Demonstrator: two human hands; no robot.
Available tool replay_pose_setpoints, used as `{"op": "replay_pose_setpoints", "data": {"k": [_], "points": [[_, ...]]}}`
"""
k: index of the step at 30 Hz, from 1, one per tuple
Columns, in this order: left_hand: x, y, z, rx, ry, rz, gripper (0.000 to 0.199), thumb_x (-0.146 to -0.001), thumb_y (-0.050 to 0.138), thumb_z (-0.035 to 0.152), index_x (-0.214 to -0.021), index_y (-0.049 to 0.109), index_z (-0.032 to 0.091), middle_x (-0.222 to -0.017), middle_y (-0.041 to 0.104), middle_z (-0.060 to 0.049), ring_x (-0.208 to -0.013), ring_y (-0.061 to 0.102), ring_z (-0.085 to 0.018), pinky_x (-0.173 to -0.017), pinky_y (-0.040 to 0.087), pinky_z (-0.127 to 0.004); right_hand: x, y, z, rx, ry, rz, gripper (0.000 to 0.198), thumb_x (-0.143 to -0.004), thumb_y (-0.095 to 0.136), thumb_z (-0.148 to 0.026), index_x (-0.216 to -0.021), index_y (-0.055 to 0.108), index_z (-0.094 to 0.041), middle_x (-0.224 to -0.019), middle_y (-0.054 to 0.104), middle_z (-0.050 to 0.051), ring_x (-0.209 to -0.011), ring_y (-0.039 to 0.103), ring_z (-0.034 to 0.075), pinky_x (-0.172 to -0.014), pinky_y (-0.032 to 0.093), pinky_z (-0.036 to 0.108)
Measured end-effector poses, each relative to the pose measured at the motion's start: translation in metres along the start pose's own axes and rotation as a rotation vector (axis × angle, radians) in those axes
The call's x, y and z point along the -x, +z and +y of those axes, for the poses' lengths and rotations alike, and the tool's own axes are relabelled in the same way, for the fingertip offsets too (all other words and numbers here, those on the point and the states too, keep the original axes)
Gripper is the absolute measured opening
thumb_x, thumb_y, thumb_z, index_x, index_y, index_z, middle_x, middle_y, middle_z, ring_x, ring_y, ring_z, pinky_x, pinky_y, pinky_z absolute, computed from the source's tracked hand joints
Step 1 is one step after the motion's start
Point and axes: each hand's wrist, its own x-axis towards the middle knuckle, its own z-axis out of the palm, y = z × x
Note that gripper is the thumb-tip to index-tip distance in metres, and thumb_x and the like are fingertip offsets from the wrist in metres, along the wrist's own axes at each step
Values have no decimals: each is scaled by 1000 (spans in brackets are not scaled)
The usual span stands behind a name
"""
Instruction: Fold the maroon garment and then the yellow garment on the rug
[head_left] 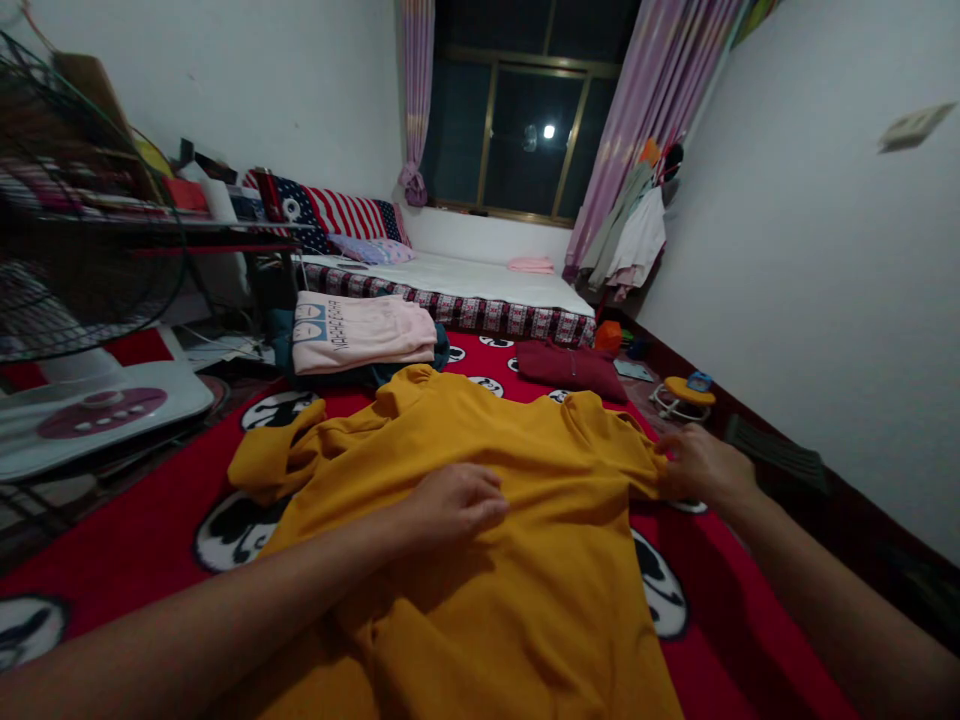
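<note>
A mustard-yellow long-sleeved top (540,570) lies spread out in front of me, with its neck end away from me and some creases across the body. At its right side, my right hand (705,465) pinches the end of the sleeve between thumb and fingers. My left hand (457,505) is over the middle of the chest, fingers loosely bent and the thumb apart, with nothing visible in it. Whether it touches the cloth I cannot tell. The left sleeve (277,455) lies bunched and folded on the red blanket (150,530).
Beyond the top lie a folded pink garment (367,330) on dark teal cloth and a folded maroon garment (570,368). A fan (82,220) stands at the left by a cluttered desk. A low bed (465,275) is under the window; a small yellow stool (688,392) stands right.
</note>
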Motion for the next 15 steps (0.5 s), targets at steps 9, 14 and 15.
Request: {"op": "replay_pose_setpoints", "data": {"k": [9, 14, 15], "points": [[-59, -67, -100, -233, -747, 335, 80, -63, 77, 35, -130, 40, 10, -117, 60, -18, -112, 57, -35, -86, 46, -36, -28, 55, -82, -169, 76, -99, 98, -65, 73, -50, -144, 30, -10, -114, 64, 21, -100, 64, 32, -79, 48, 38], [-57, -53, -107, -196, -739, 303, 30, -69, 70, 25, -93, 59, 12, -90, 69, -9, -96, 64, -27, -75, 46, -27, -36, 69, -84, -98, 65, -157, 52, -75, 64, -36, -120, 57, -10, -109, 66, 21, -102, 63, 34, -80, 46, 36], [-58, -54, -105, -174, -729, 295, 17, -73, 64, 24, -86, 60, 13, -78, 69, -4, -87, 66, -23, -71, 46, -24, -40, 64, -82, -100, 38, -183, 40, -76, 61, -30, -111, 62, -11, -103, 68, 18, -98, 64, 32, -78, 46, 34]]}}
